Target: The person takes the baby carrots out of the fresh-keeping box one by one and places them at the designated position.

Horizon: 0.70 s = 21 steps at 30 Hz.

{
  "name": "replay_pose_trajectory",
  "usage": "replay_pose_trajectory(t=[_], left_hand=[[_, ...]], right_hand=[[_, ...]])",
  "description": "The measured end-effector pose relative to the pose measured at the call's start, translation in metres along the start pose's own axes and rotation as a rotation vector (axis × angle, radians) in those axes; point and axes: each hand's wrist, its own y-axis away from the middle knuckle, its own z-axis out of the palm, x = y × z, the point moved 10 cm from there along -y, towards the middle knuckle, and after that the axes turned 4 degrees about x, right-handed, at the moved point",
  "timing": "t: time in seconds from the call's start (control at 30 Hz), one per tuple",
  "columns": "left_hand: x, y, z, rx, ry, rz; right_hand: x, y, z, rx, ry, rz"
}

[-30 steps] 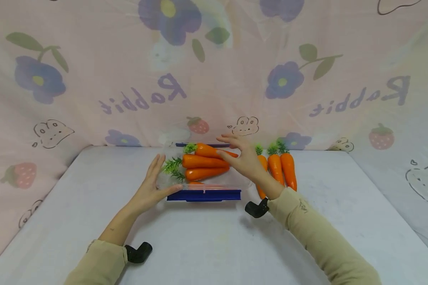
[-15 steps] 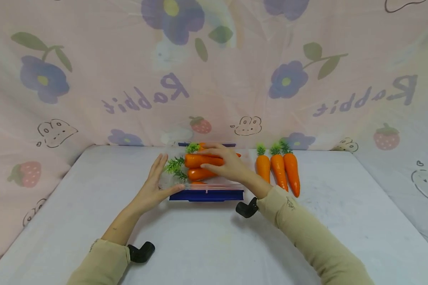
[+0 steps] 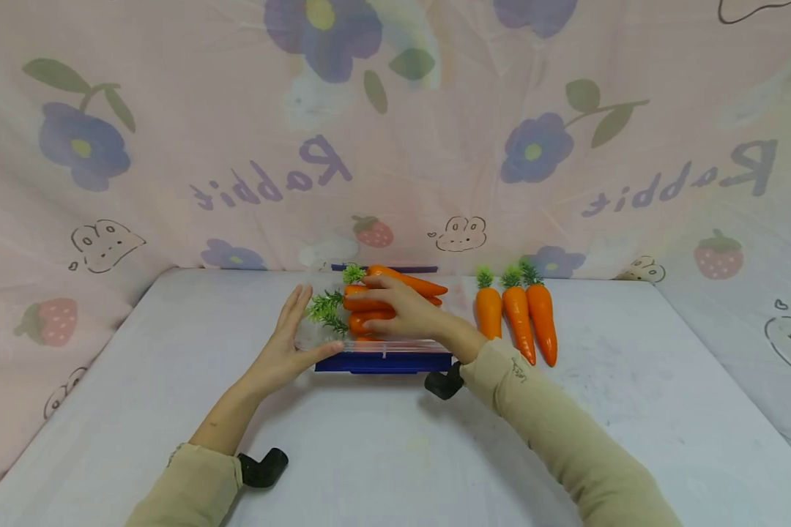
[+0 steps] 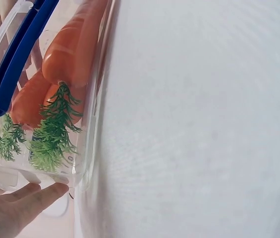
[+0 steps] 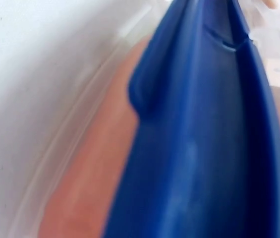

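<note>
A clear plastic box (image 3: 402, 345) with blue side latches holds several orange toy carrots, their leafy green tops (image 3: 326, 311) toward the left. My left hand (image 3: 283, 355) rests at the box's left end, thumb on the front rim and straight fingers along the end wall. In the left wrist view its fingers (image 4: 45, 201) lie against that wall. My right hand (image 3: 409, 307) reaches inside over the carrots, fingers and thumb spread across the nearer ones. Behind it lies the rear carrot (image 3: 418, 283). The front latch (image 5: 194, 148) hides the right hand's fingers in the right wrist view.
Right of the box, three more carrots (image 3: 517, 318) lie side by side on the white table (image 3: 369, 454). A printed cloth (image 3: 395, 146) hangs behind the table's back edge. Black wrist pieces (image 3: 264, 468) stick out from both sleeves.
My right hand has moved left and toward the front of the box, from the carrots' tips to over their thicker ends. The left hand stays at the box.
</note>
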Motion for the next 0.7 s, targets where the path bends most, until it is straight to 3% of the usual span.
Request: replay_pose_trajectory(t=[0.33,0.7], left_hand=[[0.0,0.0,0.002,-0.002,-0.011,-0.002],[-0.004,-0.002,0.001,0.007,-0.023,-0.009]], right_hand=[[0.006,0.003,0.008,-0.065,0.061,0.022],[0.006,0.006,-0.002,0.018,0.015,0.015]])
